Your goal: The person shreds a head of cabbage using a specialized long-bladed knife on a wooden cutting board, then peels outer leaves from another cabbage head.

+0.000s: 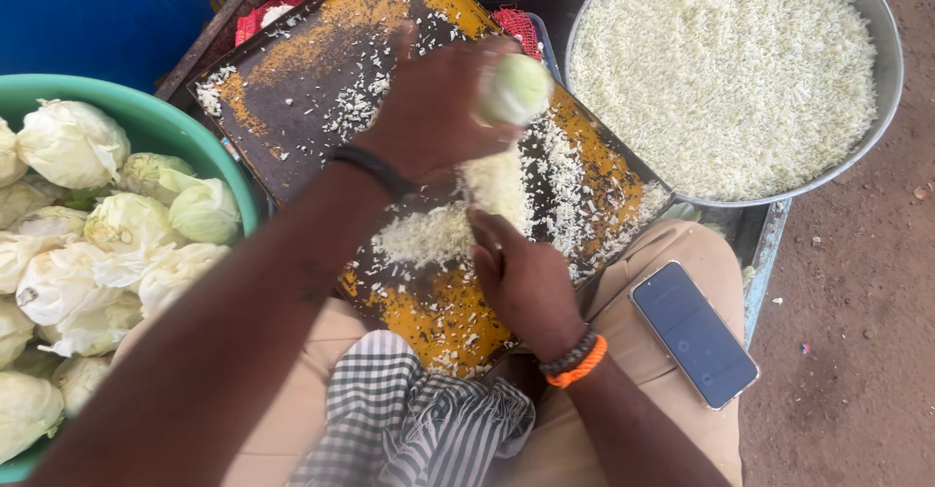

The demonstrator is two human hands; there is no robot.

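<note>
Two hands at work: the left hand (429, 107) and right hand (526, 282). One cabbage piece (514, 88), one worn cutting board (321, 88), one metal basin (881, 29) of shreds far right. One green tub (166, 122) left, roughly fifteen cabbage heads (68, 141) showing. One phone (693, 333), one checked cloth (409, 419).

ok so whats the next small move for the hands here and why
Probably sweep the shredded pile off the board toward the metal basin. The left hand holds only a small cabbage piece, and shreds are heaped against the right hand.
</note>
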